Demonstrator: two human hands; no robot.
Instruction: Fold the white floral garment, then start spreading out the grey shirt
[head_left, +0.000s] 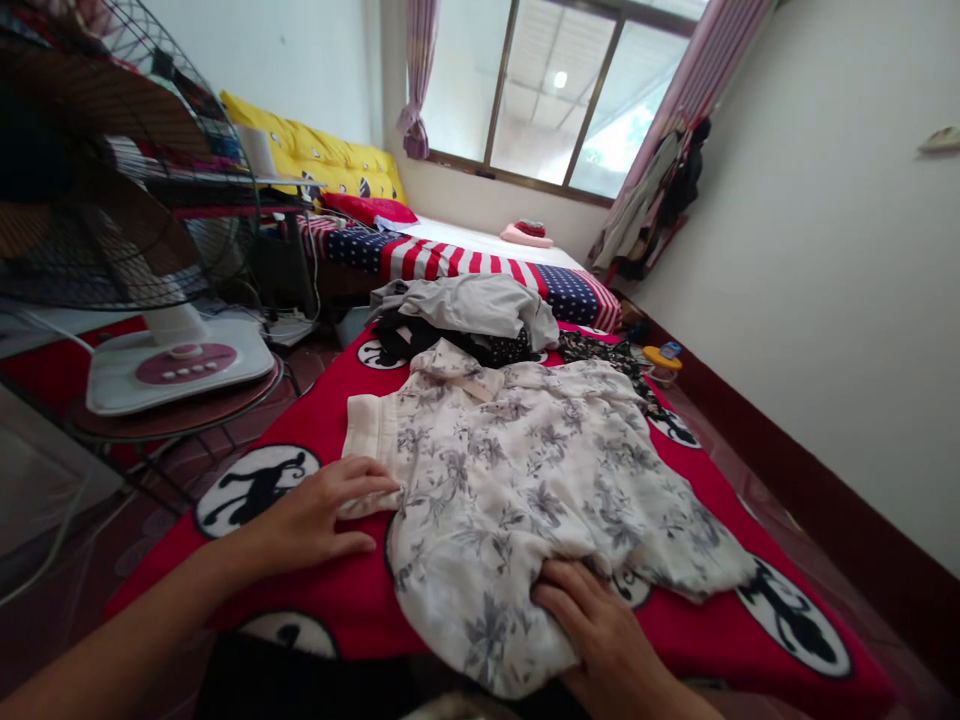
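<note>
A white blouse (525, 450) with a grey floral print lies spread over a red cloth (322, 410) with black-and-white round motifs. Its plain cuff (367, 430) points to the left, and the collar side faces away from me. My left hand (330, 510) rests at the sleeve beside the cuff, fingers stretched out and thumb apart. Near the lower hem, my right hand (589, 615) has its fingers curled over bunched fabric of the blouse; the thumb is hidden. Beyond the collar sits a heap of clothes with a grey garment (480, 305) on top.
To the left, a white-based fan (180, 365) stands on a round stool (255, 400). A dark patterned garment (600, 350) lies at the far right edge. Behind are a bed with a stars-and-stripes cover (450, 262), a window and clothes hanging (652, 200) by the wall.
</note>
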